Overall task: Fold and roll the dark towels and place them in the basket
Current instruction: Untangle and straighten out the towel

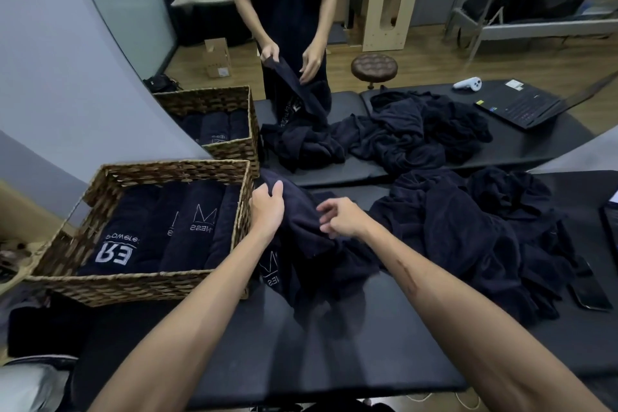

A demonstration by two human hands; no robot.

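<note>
Right against a mirrored wall, the person stands at a black padded counter (pixel 334 344) with both bare arms stretched forward over a dark towel (pixel 311 244). The left hand (pixel 267 207) grips a bunched upper edge of that towel just beside the basket's right wall, its fingers curled over the fabric and the thumb raised. The right hand (pixel 341 216) pinches a fold of the same towel a little to the right, fingers bent into the cloth. The towel hangs crumpled between and below the two hands, with part of a white printed logo showing near the left forearm.

To the left sits a woven wicker basket (pixel 150 284), touching the counter's left part and already holding several rolled dark towels (pixel 187 227) laid side by side, white lettering visible on them. To the right, a loose heap of dark towels (pixel 468 231) lies on the counter, well apart from the basket. A dark phone (pixel 590 296) lies near the heap's right edge.

The mirror repeats the scene: the basket, the heap, the person's torso and hands, and behind them a round stool (pixel 374 67), a white controller (pixel 468 83) and an open laptop (pixel 525 107).
</note>
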